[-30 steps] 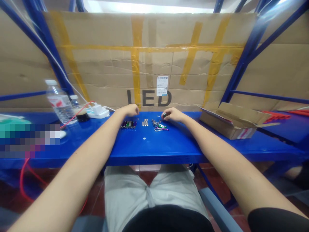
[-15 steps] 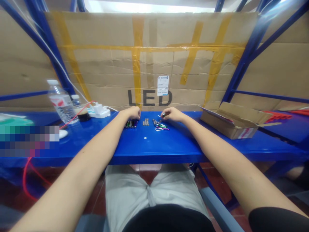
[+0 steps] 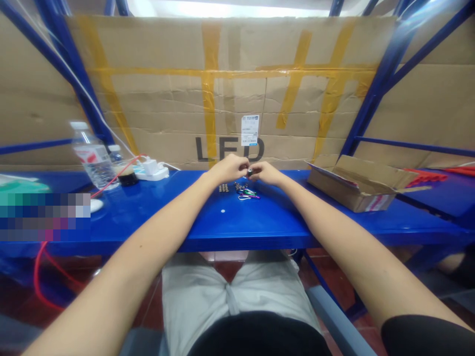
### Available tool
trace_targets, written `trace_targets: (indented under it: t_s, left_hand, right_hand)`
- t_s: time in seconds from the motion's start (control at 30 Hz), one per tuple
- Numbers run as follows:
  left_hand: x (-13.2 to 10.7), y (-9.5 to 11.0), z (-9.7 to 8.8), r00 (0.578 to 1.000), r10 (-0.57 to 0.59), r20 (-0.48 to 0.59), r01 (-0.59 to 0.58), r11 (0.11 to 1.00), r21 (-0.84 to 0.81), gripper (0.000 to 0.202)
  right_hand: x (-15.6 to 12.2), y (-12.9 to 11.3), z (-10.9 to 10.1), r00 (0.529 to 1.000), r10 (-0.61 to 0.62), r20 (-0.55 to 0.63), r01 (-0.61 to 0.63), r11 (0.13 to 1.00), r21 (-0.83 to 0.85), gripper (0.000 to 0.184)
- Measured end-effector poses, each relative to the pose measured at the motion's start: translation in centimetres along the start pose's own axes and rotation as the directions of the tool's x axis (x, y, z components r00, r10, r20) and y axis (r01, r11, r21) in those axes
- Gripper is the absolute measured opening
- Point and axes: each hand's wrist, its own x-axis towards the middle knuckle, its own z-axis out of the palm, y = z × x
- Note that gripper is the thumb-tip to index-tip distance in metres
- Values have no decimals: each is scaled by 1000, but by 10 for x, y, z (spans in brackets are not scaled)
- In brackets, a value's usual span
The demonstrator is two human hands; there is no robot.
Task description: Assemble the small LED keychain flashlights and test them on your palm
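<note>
My right hand (image 3: pixel 267 174) pinches a small dark cylindrical piece (image 3: pixel 250 172) with a pale end, above the blue table. Right beside it is my left hand (image 3: pixel 230 169), its fingers closed at that piece; whatever they hold is too small to make out. Below the hands, small round metal pieces (image 3: pixel 223 188) lie in short rows. To their right is a loose pile of shiny coloured pieces with metal clips (image 3: pixel 249 193). Closer to me, a single small white disc (image 3: pixel 223 211) rests on the table. My left forearm covers the spot of the dark tubes.
An open cardboard box (image 3: pixel 352 185) stands on the right, with red material (image 3: pixel 426 178) behind it. On the left are a water bottle (image 3: pixel 92 158), a cup of dark liquid (image 3: pixel 126 175) and a white power strip (image 3: pixel 152 170). A large cardboard sheet (image 3: pixel 166 109) rises behind the table.
My left hand has moved right, from the row of dark tubes to my right hand. My right hand stays nearly in place, still holding the dark piece.
</note>
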Motion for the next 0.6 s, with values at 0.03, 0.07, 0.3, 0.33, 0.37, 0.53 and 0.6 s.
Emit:
trace_targets:
  t_s: [0.03, 0.07, 0.3, 0.33, 0.37, 0.53, 0.6]
  left_hand:
    - [1, 4, 3, 1000, 24, 6, -24, 1000, 11, 22]
    - [2, 6, 6, 999, 39, 9, -39, 999, 25, 22]
    - [1, -1, 10, 999, 43, 2, -43, 999, 21, 23]
    - [1, -2, 10, 999, 45, 1, -45, 999, 10, 23]
    - [1, -2, 9, 999, 48, -1, -48, 999, -3, 23]
    - [0, 0, 9, 999, -24, -49, 18, 993, -118, 22]
    - [-1, 1, 10, 991, -115, -73, 100, 978, -183, 22]
  right_hand:
    - [0, 1, 0, 1000, -8, 3, 8, 1000, 16, 19]
    - [1, 1, 1, 1000, -17, 7, 16, 999, 29, 19]
    - [1, -1, 4, 1000, -1, 13, 0, 999, 52, 17]
    - [1, -2, 4, 1000, 1, 10, -1, 999, 52, 17]
    - [0, -2, 4, 1000, 1, 8, -1, 999, 53, 18]
    - [-1, -5, 4, 1000, -6, -4, 6, 998, 55, 16]
    - [-1, -6, 5, 1000, -20, -11, 21, 997, 71, 13]
